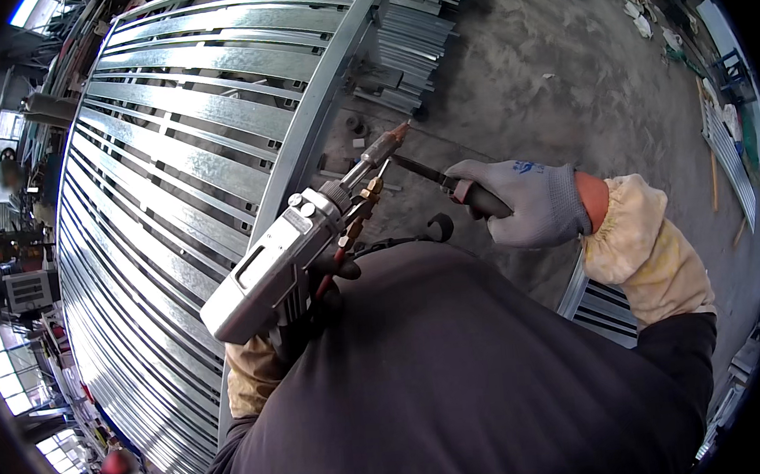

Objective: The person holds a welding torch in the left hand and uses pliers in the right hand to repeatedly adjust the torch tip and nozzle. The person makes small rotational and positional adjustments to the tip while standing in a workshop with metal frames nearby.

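My left hand (302, 317), in a dark glove, grips the handle of a silver welding gun (281, 266); most of that hand is hidden under the gun body. The gun's copper nozzle (384, 146) points up and to the right. My right hand (527, 200), in a grey knit glove with an orange cuff, holds a dark-handled hand tool (447, 182) whose thin tip reaches to the nozzle area. Both hands are raised in front of my dark-clothed torso (461, 381). Cream sleeve guards cover my forearms.
A large galvanised steel gate panel (180, 145) with long slats fills the left and centre. Stacked metal sections (411, 50) lie on the concrete floor (562, 74) behind it. Rags and clutter sit at the far right; bright windows at the left.
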`<state>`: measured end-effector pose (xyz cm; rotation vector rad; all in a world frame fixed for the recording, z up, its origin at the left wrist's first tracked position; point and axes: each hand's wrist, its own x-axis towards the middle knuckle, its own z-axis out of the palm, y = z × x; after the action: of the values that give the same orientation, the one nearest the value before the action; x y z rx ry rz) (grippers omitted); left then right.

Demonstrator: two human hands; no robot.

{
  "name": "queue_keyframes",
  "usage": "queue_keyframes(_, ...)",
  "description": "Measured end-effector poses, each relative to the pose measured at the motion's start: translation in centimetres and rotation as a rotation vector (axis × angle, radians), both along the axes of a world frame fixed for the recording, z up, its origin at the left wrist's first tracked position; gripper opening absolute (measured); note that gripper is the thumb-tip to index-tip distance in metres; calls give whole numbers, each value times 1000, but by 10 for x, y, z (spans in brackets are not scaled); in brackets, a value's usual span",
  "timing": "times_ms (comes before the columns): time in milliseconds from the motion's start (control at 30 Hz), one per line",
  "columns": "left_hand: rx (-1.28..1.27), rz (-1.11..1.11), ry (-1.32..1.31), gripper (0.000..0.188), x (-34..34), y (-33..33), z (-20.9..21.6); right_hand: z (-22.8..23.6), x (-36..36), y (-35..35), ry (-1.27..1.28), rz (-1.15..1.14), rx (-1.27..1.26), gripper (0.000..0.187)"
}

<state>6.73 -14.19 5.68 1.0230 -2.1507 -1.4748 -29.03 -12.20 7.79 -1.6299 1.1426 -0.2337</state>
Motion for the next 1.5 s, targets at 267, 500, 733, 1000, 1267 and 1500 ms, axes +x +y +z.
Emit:
queue_keyframes(267,51,-101,-65,43,-6,-38,-28,-13,25,5,-8,-76,83,56)
queue_keyframes(500,141,-119,-59,43,-23,-65,-35,-2,42,18,7,-130,190,50)
queue_keyframes(733,985,22,116,37,-23,-81,-35,-13,48,35,1,-168,103,66)
queue_keyframes(1000,-169,-88,-71,18,0,-58,-58,-12,68,45,-1,-184,211,72)
queue_keyframes(1267,42,-138,-341,30,-11,-71,-24,18,92,28,110,-142,302,65)
queue_keyframes(1500,235,-31,-445,28,-9,-72,-6,15,113,31,52,-293,385,64)
